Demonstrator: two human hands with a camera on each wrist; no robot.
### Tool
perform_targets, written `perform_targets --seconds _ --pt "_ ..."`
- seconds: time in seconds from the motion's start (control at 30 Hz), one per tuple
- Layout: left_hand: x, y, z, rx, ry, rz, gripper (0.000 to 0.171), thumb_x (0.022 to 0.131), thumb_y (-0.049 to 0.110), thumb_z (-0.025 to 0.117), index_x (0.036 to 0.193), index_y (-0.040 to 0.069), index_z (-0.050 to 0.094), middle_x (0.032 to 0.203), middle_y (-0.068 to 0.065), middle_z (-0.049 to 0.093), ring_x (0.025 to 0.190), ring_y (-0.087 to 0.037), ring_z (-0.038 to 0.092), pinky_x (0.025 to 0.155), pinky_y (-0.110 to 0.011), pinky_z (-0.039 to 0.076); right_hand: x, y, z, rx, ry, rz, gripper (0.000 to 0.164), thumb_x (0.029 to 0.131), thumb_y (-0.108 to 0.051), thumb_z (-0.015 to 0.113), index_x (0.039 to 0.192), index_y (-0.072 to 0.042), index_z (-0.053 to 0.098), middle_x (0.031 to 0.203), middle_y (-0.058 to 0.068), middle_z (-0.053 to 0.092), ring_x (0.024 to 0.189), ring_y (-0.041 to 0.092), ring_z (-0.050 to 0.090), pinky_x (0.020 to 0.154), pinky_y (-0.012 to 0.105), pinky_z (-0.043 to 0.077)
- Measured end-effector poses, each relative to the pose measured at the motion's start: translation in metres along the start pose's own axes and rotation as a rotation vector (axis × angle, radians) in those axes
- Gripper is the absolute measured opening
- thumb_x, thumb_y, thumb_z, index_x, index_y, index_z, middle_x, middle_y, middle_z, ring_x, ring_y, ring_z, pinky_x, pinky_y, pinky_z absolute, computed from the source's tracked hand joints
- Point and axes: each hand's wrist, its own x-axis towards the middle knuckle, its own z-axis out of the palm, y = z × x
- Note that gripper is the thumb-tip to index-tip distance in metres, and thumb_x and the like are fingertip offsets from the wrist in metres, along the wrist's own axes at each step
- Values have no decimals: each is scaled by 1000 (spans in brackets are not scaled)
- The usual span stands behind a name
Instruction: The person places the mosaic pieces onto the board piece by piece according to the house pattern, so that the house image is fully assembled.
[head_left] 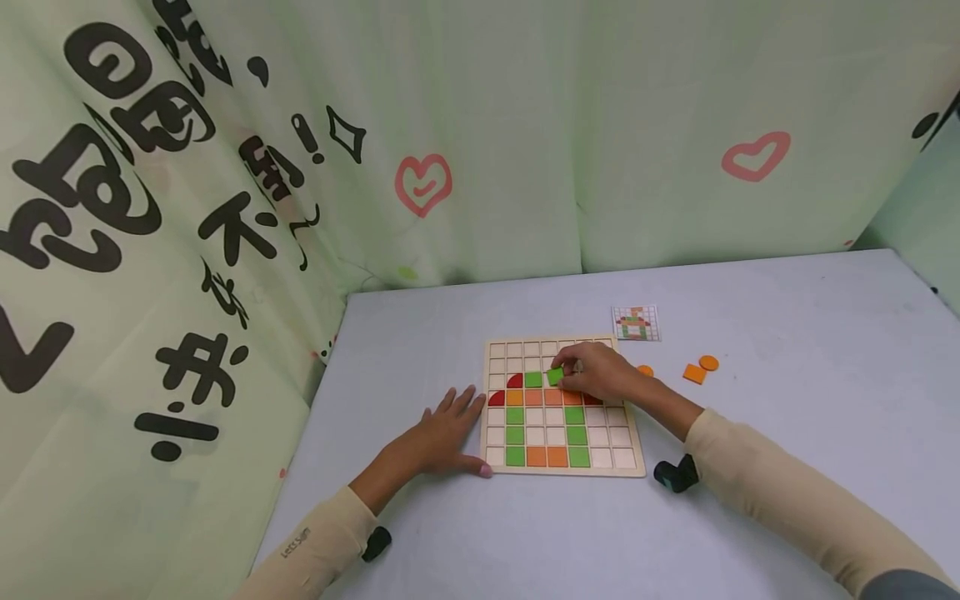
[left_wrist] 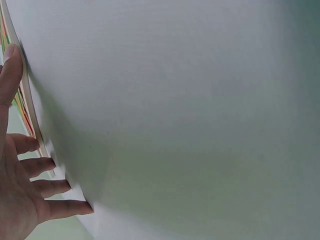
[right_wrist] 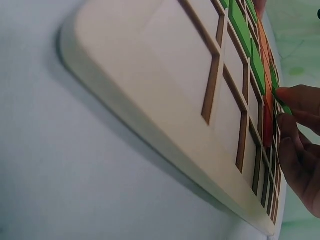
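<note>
A wooden grid board [head_left: 562,473] lies on the table with green, orange and red tiles set in several of its cells. My right hand [head_left: 600,371] pinches a green square tile [head_left: 555,377] over the upper part of the grid, just right of another green tile [head_left: 533,379]. In the right wrist view, thumb and fingertips hold the green tile [right_wrist: 282,102] at a tilt. My left hand [head_left: 442,433] rests along the board's left edge with fingers spread, its thumb at the lower left corner. The left wrist view shows those fingertips [left_wrist: 75,207] on the table beside the board.
A small pattern card [head_left: 636,323] lies past the board's upper right corner. To the right are an orange square [head_left: 694,374], an orange disc [head_left: 708,362] and another disc [head_left: 645,370] close by my right wrist. A printed curtain [head_left: 510,167] hangs behind the table.
</note>
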Motion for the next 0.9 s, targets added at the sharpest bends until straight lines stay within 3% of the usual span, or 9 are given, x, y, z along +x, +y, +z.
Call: perform_targets --seconds 0.43,0.73,0.9 --pt "1 -1 2 8 2 0 116 74 69 75 162 19 20 169 -7 16 155 -38 14 111 -69 32 5 -4 7 -68 31 43 23 88 -23 77 108 -11 74 82 -1 63 77 16 53 67 30 41" --pt "-1 -2 1 19 16 20 114 75 69 75 162 17 21 169 -9 17 155 -40 15 110 -69 33 6 -9 2 -96 -26 19 31 89 -22 75 117 -8 73 87 -2 67 80 15 56 70 29 44" --pt "-1 -2 1 12 21 23 115 75 69 74 162 17 21 169 -9 17 155 -40 15 110 -69 33 5 -8 -4 -123 -66 1 30 89 -22 76 114 -6 72 87 -1 67 77 13 56 68 28 45"
